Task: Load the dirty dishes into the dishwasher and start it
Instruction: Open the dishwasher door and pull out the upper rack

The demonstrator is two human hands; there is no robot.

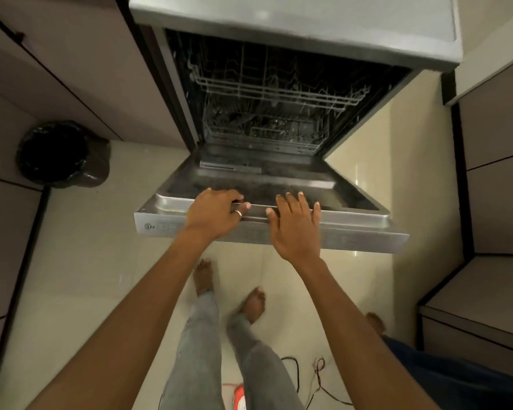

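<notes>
The dishwasher (293,28) stands in front of me with its steel door (352,229) swung down, partly open. Inside I see the upper wire rack (278,90) and the lower rack (264,131), with some dark dishes dimly visible in the lower one. My left hand (213,214), wearing a ring, grips the top edge of the door with fingers curled over it. My right hand (296,223) has its fingers spread and straight, lying against the door's edge just right of the left hand.
A bin (63,155) lined with a black bag stands on the floor at the left. Cabinets (494,173) flank both sides. Wires (317,377) and a red object (237,398) lie on the tiled floor by my bare feet. Another person's foot (376,321) shows at the right.
</notes>
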